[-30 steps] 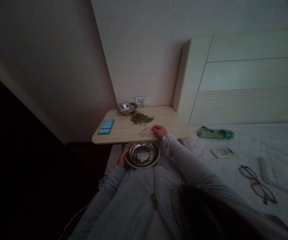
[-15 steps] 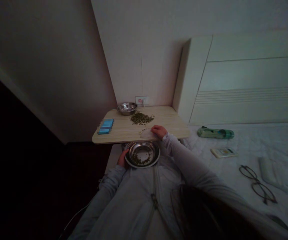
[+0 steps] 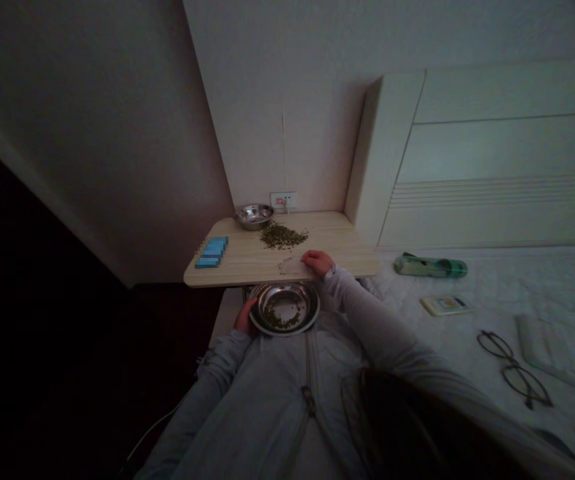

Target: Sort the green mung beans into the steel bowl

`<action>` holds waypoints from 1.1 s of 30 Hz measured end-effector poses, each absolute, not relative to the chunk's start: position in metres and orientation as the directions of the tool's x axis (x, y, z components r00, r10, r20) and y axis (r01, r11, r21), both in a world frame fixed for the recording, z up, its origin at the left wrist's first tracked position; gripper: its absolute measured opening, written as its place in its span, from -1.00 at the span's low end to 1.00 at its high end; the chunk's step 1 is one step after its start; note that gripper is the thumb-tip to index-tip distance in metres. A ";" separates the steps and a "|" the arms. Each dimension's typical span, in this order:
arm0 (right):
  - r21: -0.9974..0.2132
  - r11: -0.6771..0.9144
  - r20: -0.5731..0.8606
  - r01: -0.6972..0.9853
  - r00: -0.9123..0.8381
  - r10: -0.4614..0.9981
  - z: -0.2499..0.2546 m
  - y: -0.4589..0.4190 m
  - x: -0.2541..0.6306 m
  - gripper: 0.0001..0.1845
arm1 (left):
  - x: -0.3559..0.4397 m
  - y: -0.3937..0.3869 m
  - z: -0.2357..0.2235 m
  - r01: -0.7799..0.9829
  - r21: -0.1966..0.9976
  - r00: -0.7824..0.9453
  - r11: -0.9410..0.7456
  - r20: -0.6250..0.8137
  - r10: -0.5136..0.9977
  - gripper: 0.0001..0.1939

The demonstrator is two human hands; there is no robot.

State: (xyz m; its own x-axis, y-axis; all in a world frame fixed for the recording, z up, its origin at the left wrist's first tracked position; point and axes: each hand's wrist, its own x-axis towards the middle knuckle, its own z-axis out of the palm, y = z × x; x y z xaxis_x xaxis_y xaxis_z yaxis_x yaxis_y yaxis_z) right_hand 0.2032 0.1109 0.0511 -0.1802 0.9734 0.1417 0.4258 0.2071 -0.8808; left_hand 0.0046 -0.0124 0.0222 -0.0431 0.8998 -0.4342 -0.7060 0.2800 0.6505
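Observation:
My left hand (image 3: 245,317) grips the left side of a steel bowl (image 3: 312,321), held just below the table's front edge. Small green-brown grains (image 3: 278,319) lie around the inside of that bowl. On the table, my right hand (image 3: 318,262) is closed on the right end of a pale, see-through flat piece (image 3: 293,266), whose exact kind I cannot make out. A few grains dot its left edge. Beyond it spreads a loose pile of the same grains (image 3: 282,235).
The small wooden table (image 3: 344,243) stands against the wall. At its back left is a second steel bowl (image 3: 254,217); a phone with a blurred blue screen (image 3: 212,253) lies at the left. On the bed are a green bottle (image 3: 430,266) and eyeglasses (image 3: 514,369).
Almost nothing differs. Both hands, the bowl and the grain pile keep their places; the flat piece has at most shifted slightly.

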 end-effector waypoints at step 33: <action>-0.887 0.217 0.137 0.408 -0.215 0.967 0.050 0.113 0.203 -0.81 | 0.005 -0.013 0.024 -0.693 0.666 -0.058 0.277 -0.433 0.899 -0.82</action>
State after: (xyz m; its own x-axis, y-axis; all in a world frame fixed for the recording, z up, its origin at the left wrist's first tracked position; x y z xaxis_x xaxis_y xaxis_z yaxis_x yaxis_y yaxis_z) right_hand 0.2034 0.1129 0.0500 -0.2153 0.9669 0.1371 0.4075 0.2165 -0.8872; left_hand 0.0052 -0.0127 0.0238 -0.0577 0.8994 -0.4333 -0.6925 0.2766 0.6663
